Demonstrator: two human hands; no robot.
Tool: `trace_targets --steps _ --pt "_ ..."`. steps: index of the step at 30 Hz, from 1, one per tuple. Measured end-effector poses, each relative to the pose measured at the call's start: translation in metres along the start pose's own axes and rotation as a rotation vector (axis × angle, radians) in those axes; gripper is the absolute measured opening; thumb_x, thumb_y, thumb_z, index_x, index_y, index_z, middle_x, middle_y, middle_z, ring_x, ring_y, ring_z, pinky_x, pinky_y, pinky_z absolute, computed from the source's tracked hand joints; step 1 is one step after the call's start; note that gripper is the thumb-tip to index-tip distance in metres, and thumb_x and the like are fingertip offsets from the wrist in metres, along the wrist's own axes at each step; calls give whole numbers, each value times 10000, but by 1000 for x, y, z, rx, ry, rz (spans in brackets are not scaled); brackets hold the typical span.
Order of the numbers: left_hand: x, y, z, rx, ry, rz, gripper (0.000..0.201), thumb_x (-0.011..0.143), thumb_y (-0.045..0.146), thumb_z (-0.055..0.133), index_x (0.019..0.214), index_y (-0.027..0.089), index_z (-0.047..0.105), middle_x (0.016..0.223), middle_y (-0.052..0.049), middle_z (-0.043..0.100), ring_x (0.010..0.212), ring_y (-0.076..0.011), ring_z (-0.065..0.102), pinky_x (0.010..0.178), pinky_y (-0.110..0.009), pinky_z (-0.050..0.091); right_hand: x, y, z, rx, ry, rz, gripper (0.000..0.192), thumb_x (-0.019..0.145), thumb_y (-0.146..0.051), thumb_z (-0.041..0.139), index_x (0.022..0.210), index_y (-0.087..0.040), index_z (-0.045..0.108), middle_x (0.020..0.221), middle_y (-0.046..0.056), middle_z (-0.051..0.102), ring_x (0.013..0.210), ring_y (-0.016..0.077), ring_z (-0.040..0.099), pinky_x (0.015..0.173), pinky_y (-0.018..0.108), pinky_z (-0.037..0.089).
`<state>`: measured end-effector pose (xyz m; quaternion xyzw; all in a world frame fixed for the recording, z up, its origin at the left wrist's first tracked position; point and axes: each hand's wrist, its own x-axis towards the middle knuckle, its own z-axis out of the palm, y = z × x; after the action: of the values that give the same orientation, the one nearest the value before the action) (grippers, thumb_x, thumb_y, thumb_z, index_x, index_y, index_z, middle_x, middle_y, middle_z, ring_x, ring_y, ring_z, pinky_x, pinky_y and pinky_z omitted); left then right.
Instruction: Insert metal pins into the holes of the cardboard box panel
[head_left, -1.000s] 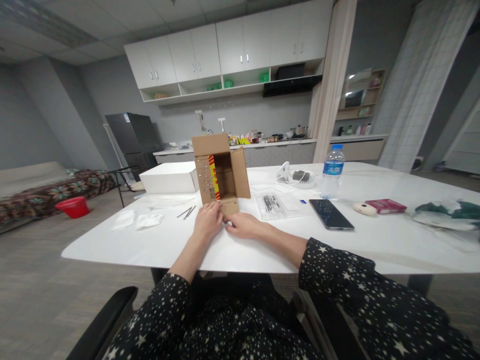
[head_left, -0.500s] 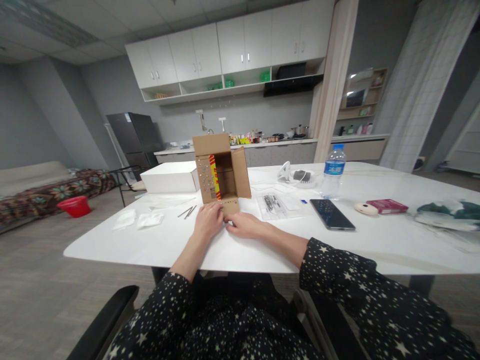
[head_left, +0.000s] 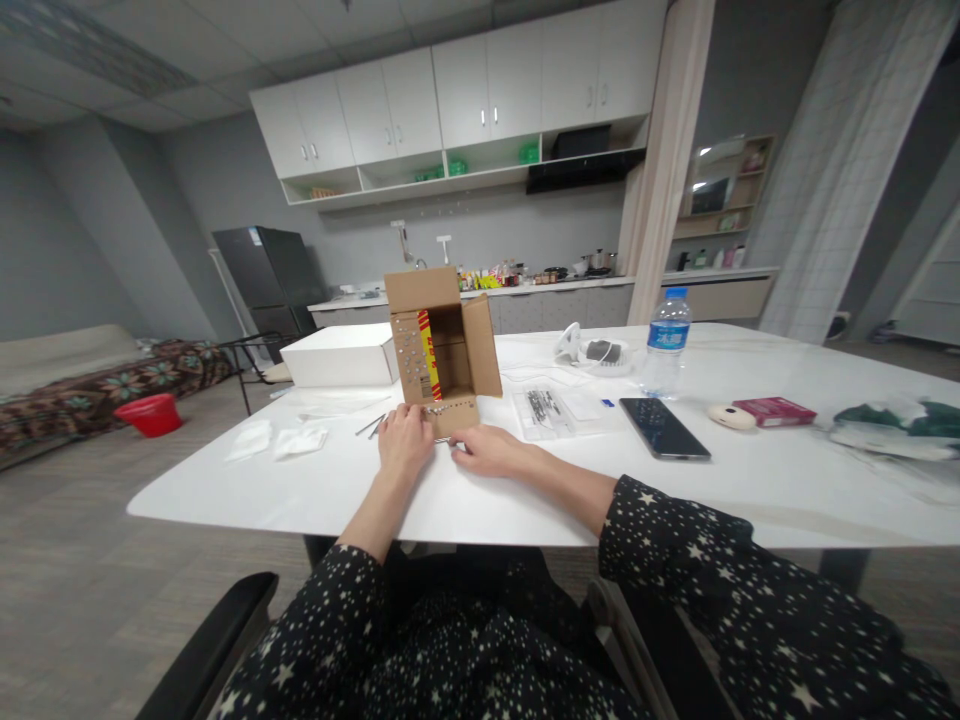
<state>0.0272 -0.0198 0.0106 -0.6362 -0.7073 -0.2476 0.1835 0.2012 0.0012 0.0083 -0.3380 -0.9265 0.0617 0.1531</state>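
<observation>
An open cardboard box [head_left: 484, 350] stands on the table with its mouth toward me and a lower flap [head_left: 459, 414] folded out. Small shiny bits dot its left flap, and a row of them lies along the lower one. At the left end of that lower flap is my left hand [head_left: 405, 437], fingers bent and close together; what they hold, if anything, is hidden. My right hand [head_left: 487, 452] rests on the table just in front of the box, thumb and forefinger closed on a thin metal rod [head_left: 441, 440]. Similar metal rods [head_left: 369, 424] lie left of my left hand.
Left of the box are a white box [head_left: 341, 360] and crumpled tissues [head_left: 300, 440]. On the right lie a clear plastic case [head_left: 544, 412] of small metal parts, a phone [head_left: 664, 430], a water bottle [head_left: 667, 345] and a dark red packet [head_left: 776, 411].
My left hand has shifted left, away from my right hand, uncovering more of the lower flap and the thin metal rod. My right hand stays in nearly the same place.
</observation>
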Motion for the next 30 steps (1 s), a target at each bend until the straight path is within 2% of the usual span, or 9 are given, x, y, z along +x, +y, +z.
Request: trace_targets --steps 3,7,13,22,30 --pt "0 0 3 -9 -12 24 335 884 200 425 1163 174 608 1185 -150 624 1103 -318 562 922 -464 433 -1 -1 -2 1 -3 -1 335 915 -303 451 1151 -197 664 992 91 730 903 237 664 740 288 441" --pt "1 -2 6 8 -9 62 311 907 211 410 1133 197 623 1214 -129 613 1102 -309 558 908 -455 437 -2 -2 -3 8 -11 10 336 916 -310 457 1153 -192 664 987 97 729 909 240 662 739 288 441" --pt "4 -4 5 22 -15 48 272 924 234 400 1027 199 650 1105 -123 641 1049 -296 572 880 -448 442 -2 -2 -3 6 0 0 335 912 -299 457 1153 -189 662 983 98 728 901 240 664 739 295 439" --pt "7 -4 6 -23 7 88 274 944 288 402 1042 209 645 1103 -110 665 1056 -293 576 894 -442 421 -1 0 0 2 12 -13 327 910 -299 453 1132 -193 669 976 97 728 902 242 666 726 293 437" --pt "9 -4 6 -221 103 61 266 951 316 403 1003 205 639 1006 -90 709 987 -259 613 879 -404 434 -1 0 -1 3 1 -8 330 915 -302 458 1146 -196 667 982 89 728 909 232 663 744 286 440"
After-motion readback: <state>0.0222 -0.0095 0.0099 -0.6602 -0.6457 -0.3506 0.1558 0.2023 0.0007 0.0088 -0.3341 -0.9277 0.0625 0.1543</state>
